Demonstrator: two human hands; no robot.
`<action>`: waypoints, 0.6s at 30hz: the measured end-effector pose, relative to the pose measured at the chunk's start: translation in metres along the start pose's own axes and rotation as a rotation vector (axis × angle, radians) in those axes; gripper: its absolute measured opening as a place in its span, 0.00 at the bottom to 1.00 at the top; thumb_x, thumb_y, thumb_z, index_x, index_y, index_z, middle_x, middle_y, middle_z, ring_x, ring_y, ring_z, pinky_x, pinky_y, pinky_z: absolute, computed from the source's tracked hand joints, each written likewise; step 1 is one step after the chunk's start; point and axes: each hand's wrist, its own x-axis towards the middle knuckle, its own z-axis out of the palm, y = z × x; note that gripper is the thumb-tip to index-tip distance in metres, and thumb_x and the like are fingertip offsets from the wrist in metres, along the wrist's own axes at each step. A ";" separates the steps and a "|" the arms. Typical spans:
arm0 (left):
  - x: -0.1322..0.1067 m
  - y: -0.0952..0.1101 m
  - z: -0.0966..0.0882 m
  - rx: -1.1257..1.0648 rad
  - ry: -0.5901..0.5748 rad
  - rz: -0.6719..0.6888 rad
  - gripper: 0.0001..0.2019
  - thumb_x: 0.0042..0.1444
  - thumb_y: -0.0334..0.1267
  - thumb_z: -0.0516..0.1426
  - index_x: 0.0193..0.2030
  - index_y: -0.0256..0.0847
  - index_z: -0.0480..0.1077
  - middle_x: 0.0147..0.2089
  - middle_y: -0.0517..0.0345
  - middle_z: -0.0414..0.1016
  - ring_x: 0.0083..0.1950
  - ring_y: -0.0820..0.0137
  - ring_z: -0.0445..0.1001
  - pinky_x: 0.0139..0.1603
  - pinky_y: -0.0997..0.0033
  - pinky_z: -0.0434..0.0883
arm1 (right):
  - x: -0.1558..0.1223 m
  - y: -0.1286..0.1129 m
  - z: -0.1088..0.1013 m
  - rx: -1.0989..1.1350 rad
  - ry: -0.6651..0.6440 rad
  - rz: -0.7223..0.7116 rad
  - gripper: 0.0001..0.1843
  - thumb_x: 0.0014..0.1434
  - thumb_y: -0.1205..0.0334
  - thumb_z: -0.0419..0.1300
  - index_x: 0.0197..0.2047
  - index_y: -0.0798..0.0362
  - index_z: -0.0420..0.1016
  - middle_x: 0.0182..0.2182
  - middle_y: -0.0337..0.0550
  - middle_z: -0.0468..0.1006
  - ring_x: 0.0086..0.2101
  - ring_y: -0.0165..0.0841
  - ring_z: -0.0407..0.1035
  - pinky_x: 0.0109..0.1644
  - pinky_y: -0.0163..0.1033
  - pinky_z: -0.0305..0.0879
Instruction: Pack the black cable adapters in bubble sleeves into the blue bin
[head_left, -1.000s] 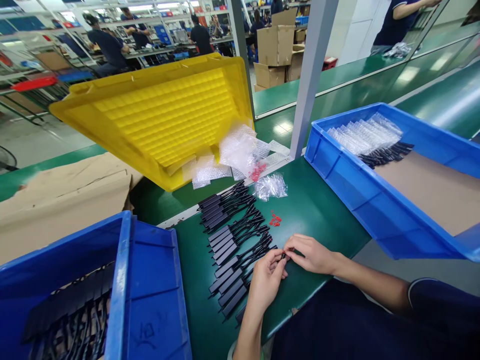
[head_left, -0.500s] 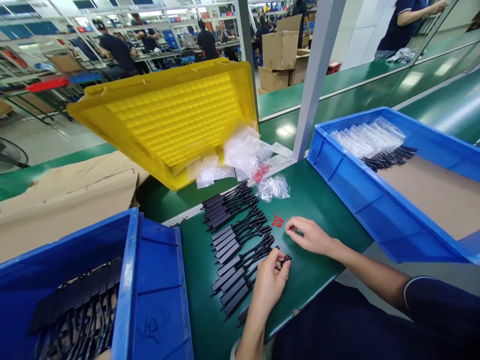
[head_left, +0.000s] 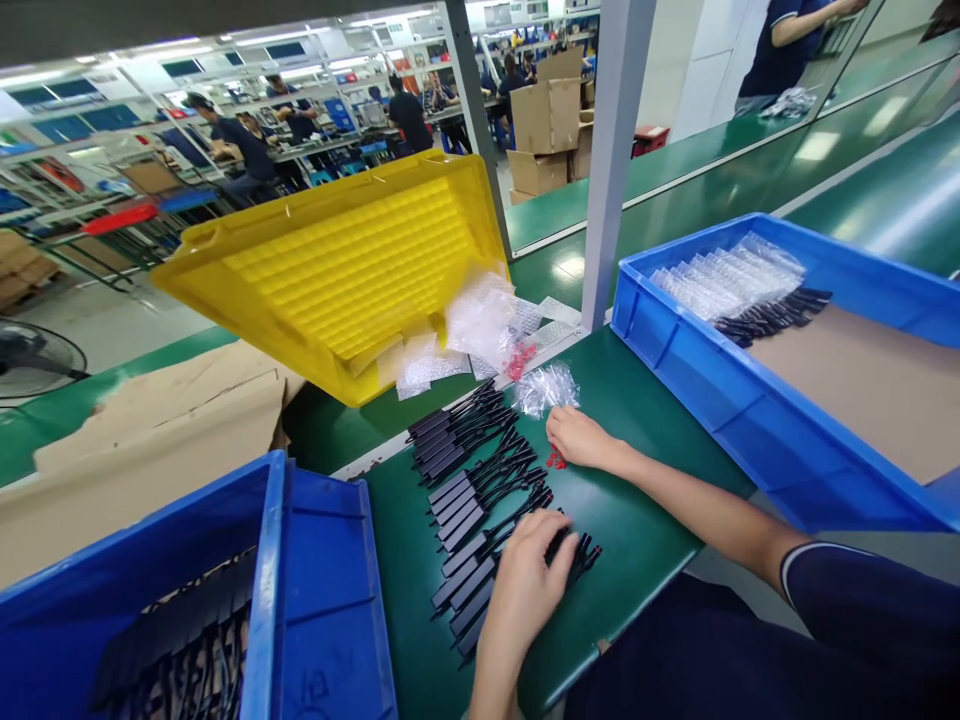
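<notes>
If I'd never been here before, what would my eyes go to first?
Probably the big yellow tray, tilted up beyond the green table. Next might come the rows of black devices with cables, near the left hand, and the tiny bright red bits beside the right hand.

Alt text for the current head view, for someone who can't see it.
A person's right hand is by small red pieces on a green tabletop; the left hand is over rows of black cabled devices. Blue bins stand either side, and a yellow tray stands tilted behind.
</notes>
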 end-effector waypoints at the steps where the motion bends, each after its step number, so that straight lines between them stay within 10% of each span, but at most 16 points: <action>1: 0.004 -0.004 -0.006 0.079 0.058 0.000 0.07 0.62 0.35 0.52 0.42 0.42 0.71 0.43 0.53 0.76 0.45 0.63 0.73 0.47 0.63 0.70 | -0.001 0.000 0.000 0.009 0.007 -0.006 0.07 0.61 0.73 0.53 0.32 0.57 0.70 0.36 0.51 0.70 0.36 0.37 0.63 0.43 0.41 0.60; 5: 0.028 -0.021 -0.020 0.366 0.166 -0.040 0.07 0.62 0.33 0.52 0.42 0.39 0.70 0.42 0.51 0.75 0.44 0.60 0.72 0.44 0.60 0.71 | -0.004 0.001 0.000 0.091 0.067 -0.032 0.07 0.62 0.73 0.52 0.34 0.56 0.68 0.34 0.47 0.71 0.35 0.35 0.63 0.44 0.39 0.60; 18: 0.049 -0.039 0.001 0.655 0.002 -0.110 0.07 0.61 0.32 0.53 0.45 0.38 0.68 0.42 0.49 0.66 0.44 0.58 0.66 0.43 0.59 0.68 | -0.012 -0.015 0.000 0.329 0.161 -0.156 0.06 0.64 0.69 0.52 0.37 0.53 0.69 0.33 0.43 0.73 0.35 0.33 0.65 0.42 0.38 0.63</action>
